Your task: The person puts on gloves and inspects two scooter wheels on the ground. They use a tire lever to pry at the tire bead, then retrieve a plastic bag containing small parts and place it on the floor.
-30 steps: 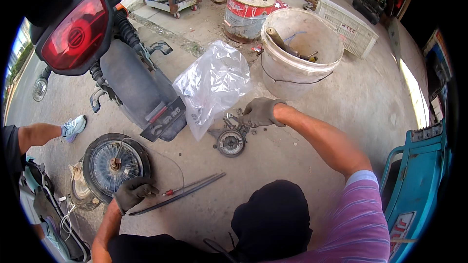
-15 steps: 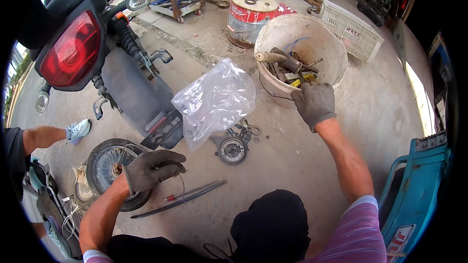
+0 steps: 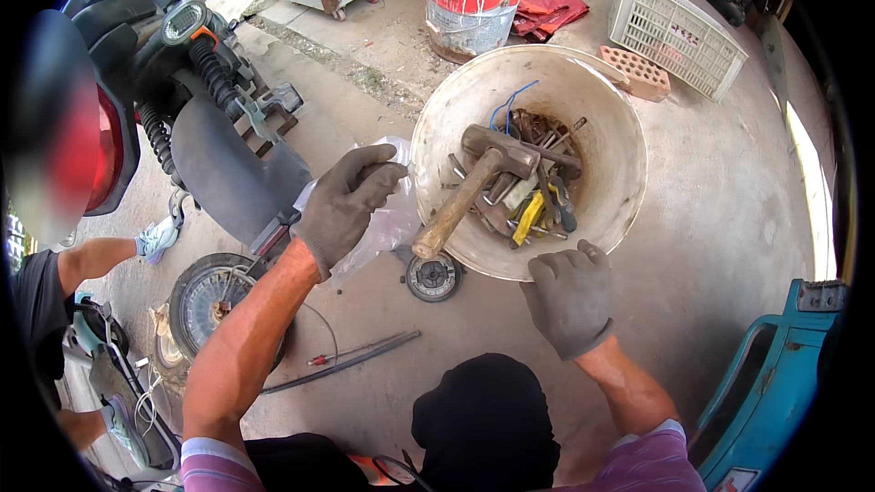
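My right hand (image 3: 572,296), in a grey work glove, has its fingers closed over the near rim of a large whitish bucket (image 3: 609,159). My left hand (image 3: 351,205), gloved too, hovers by the bucket's left rim, holding nothing, fingers stretched out and partly bent. Inside the bucket lies a heap of metal tools (image 3: 538,173). On top sits a hammer (image 3: 460,200) whose wooden handle reaches over the near left rim. A yellow-handled tool (image 3: 528,219) and a blue wire (image 3: 509,107) also show. A clear plastic bag (image 3: 374,241) is partly hidden behind my left hand.
A motorcycle (image 3: 219,146) stands at left, a wheel (image 3: 205,296) lying below it. A round wheel part (image 3: 433,278) and a black strip (image 3: 342,366) lie on the ground. Beyond are a drum (image 3: 469,23), brick (image 3: 636,73) and crate (image 3: 679,32). Another person's leg (image 3: 96,260) is at left.
The bucket has come nearer and left, and its inside shows more fully. My right hand went from the tools to the near rim. My left hand rose toward the bucket. The hammer has turned.
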`<state>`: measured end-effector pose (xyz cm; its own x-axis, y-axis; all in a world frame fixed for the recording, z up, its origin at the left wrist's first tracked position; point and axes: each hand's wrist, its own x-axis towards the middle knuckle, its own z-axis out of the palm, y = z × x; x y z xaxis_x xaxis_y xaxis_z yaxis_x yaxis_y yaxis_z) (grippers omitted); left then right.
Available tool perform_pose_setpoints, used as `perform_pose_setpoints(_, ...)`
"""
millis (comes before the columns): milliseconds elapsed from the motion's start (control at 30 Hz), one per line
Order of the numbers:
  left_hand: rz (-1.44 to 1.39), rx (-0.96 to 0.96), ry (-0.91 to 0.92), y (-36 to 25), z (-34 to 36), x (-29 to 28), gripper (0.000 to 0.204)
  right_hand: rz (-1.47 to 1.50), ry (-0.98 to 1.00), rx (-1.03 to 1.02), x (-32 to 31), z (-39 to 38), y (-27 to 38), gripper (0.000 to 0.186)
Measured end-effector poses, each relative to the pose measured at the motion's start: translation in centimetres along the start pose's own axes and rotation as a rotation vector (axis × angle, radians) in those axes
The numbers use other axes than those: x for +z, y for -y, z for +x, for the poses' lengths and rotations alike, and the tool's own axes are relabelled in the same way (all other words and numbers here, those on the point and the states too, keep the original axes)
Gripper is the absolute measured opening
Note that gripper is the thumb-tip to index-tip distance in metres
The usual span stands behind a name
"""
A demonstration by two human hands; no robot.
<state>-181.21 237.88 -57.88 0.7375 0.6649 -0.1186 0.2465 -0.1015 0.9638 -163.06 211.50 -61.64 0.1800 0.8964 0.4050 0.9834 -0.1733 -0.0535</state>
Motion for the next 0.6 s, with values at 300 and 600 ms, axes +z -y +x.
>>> perform_pose_setpoints(300,0.196,-0.086,-0.237,4.5,3.3,1.2,0.068,0.069,0.101,-0.112,-0.1,-0.8,-0.2,0.021)
perform_pose_setpoints(600,0.167,-0.146,-0.178,7.1,5.0,0.0,0.061,0.097,0.143,-0.189,-0.5,-1.2,0.3,0.017)
